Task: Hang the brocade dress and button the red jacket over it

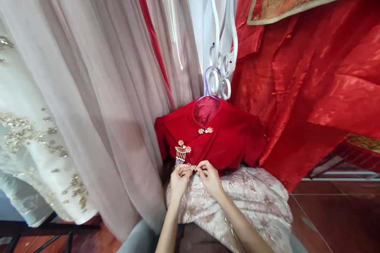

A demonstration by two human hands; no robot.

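A red velvet jacket [225,138] hangs in front of me on a purple hanger [207,83], its lower part over my lap. At its lower front edge, my left hand [180,177] and my right hand [208,176] pinch the two sides of a small jewelled clasp [194,167]. Whether the clasp's halves are joined, I cannot tell. Higher up, a flower-shaped jewelled clasp [205,130] sits below the collar. A beaded tassel brooch [181,151] hangs on the left of the chest, just above my left hand.
Pale patterned fabric [255,193] with metallic threads lies across my lap. A beige curtain [97,87] hangs at left, beside a white gown [35,138] with gold beading. Red satin garments [299,71] hang at right. White scrolled metalwork [227,63] stands behind the hanger.
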